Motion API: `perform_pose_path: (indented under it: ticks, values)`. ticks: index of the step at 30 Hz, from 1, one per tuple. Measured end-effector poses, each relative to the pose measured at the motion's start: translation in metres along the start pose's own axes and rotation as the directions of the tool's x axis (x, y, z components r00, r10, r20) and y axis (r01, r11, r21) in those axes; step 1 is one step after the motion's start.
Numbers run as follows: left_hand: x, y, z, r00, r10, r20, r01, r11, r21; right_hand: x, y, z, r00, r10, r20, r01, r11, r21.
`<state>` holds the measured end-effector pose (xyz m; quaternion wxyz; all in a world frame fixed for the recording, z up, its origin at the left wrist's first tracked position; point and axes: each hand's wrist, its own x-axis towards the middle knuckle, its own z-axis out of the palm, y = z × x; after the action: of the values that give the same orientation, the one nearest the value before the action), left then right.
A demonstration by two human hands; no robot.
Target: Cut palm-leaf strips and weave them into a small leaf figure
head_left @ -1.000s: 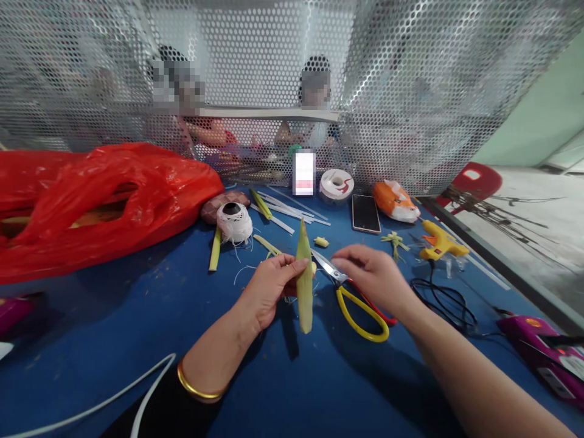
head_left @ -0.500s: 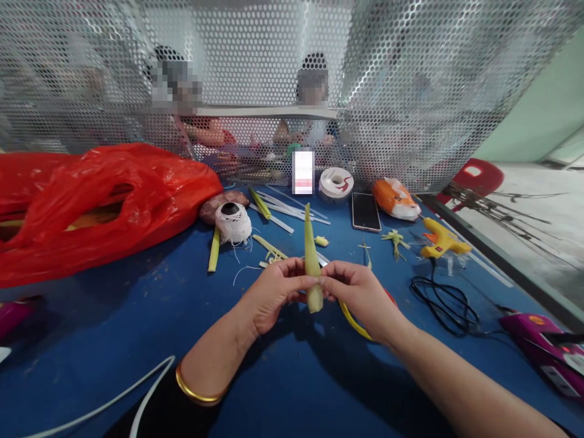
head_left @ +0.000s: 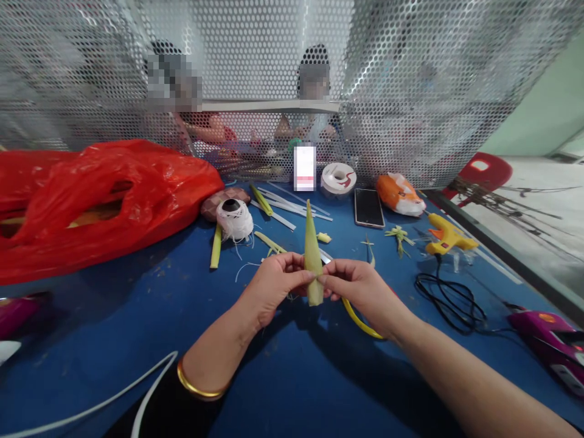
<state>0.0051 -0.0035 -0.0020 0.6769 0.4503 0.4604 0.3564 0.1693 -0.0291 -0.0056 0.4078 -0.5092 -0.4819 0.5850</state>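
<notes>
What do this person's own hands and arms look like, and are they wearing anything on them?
The left hand and right hand are ungloved. The left arm has a black sleeve, with a smooth, gold-coloured bangle at its edge. The right forearm is bare, with no bangle in view.

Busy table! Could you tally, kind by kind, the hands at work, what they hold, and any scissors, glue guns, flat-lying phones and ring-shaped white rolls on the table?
Left hand and right hand: 2
Pointed green piece: 1
Scissors, partly hidden: 1
Glue gun: 1
Flat-lying phone: 1
White roll: 1
Total: 7
</notes>
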Motion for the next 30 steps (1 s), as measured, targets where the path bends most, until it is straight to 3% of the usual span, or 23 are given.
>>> perform_pose_path:
  ticks: [22,30]
  values:
    - [-0.0025,0.002,0.0037,1.0,-0.019,-0.008,0.019,0.999,-0.035,0.0007,0.0006,-0.0018,1.0,0.003,-0.013,-0.004,0.997,-0.08]
    - [-0.0016,0.0022,0.004,1.0,-0.008,-0.014,0.008,1.0,-0.006,0.0014,0.0079,-0.0034,0.998,-0.061,-0.02,0.057,0.987,-0.151]
